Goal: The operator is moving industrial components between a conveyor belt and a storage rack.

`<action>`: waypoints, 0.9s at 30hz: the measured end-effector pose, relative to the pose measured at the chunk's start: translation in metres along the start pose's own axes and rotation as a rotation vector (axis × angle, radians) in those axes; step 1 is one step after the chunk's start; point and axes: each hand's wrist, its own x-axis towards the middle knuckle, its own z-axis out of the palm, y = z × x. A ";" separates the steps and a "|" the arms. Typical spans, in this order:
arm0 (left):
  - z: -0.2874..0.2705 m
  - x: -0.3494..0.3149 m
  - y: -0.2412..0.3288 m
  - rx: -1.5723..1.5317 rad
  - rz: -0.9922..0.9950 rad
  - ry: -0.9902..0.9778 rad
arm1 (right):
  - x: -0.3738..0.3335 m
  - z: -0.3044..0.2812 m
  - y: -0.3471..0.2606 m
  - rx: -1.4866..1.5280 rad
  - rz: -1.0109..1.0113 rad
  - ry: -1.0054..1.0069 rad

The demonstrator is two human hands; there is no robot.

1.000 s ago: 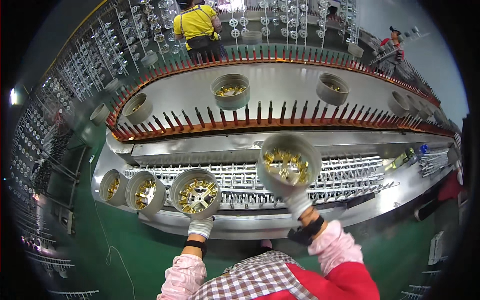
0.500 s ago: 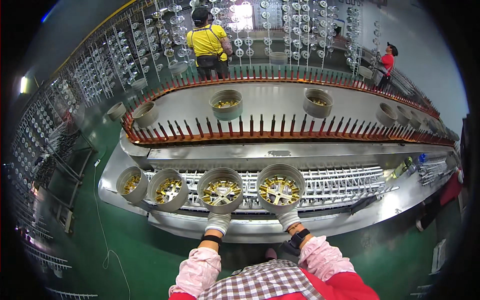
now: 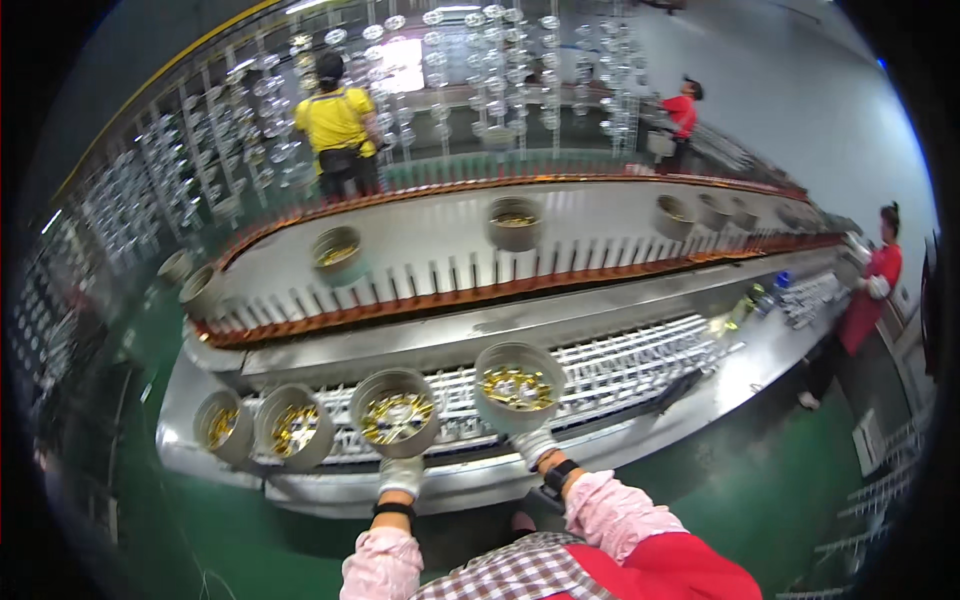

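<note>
My gloved left hand (image 3: 402, 474) is at the near underside of a deep grey round tub (image 3: 356, 408). It appears to grip that tub, though its fingers are hidden. Inside lies a gold and silver spoked part (image 3: 397, 414). Farther right, my gloved right hand (image 3: 534, 445) is likewise closed against a second such tub (image 3: 556, 385), fingers out of sight behind the wall. Gold and silver pieces (image 3: 515, 388) show in it. To the left stand two similar tubs, the nearer one (image 3: 262, 430) and the outer one (image 3: 200, 425), both with gold parts inside.
Silver metal racks (image 3: 630, 370) lie along the steel bench (image 3: 480, 477). Behind them runs a curved conveyor with upright spindles (image 3: 395, 285) and more grey tubs (image 3: 515, 238). Bottles (image 3: 740, 310) stand at the right. A yellow-shirted person (image 3: 335, 120) and two red-clothed people are around.
The whole view has turned to the right and blurred, bringing a person at the right fully into sight. Both hands stay at the same two tubs.
</note>
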 end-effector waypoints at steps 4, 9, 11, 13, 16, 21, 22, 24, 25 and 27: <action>0.035 -0.008 -0.023 0.038 -0.038 -0.011 | 0.001 0.008 -0.001 -0.004 -0.017 -0.038; 0.006 0.013 0.006 -0.110 -0.183 -0.148 | 0.002 0.006 0.020 -0.020 -0.046 -0.055; 0.021 0.010 -0.004 -0.131 -0.192 -0.062 | 0.002 0.006 0.024 -0.005 -0.089 -0.084; 0.044 0.000 -0.015 0.050 -0.131 -0.099 | -0.003 0.008 0.040 -0.010 -0.172 -0.123; 0.063 -0.007 -0.022 0.136 -0.164 -0.166 | -0.015 -0.005 0.069 -0.170 -0.236 -0.388; 0.064 -0.005 0.000 0.344 -0.068 0.127 | 0.008 -0.208 0.082 0.491 -0.262 -0.549; 0.045 0.004 0.019 0.337 -0.206 -0.198 | 0.025 -0.240 0.107 0.528 0.118 -0.594; 0.037 -0.008 0.017 0.499 -0.256 -0.595 | 0.071 -0.290 0.160 0.382 -0.184 -0.106; 0.042 -0.010 0.019 0.506 -0.264 -0.603 | 0.093 -0.319 0.190 0.733 0.283 -0.005; 0.045 -0.016 0.030 0.459 -0.449 -0.561 | 0.122 -0.374 0.225 0.574 0.234 0.271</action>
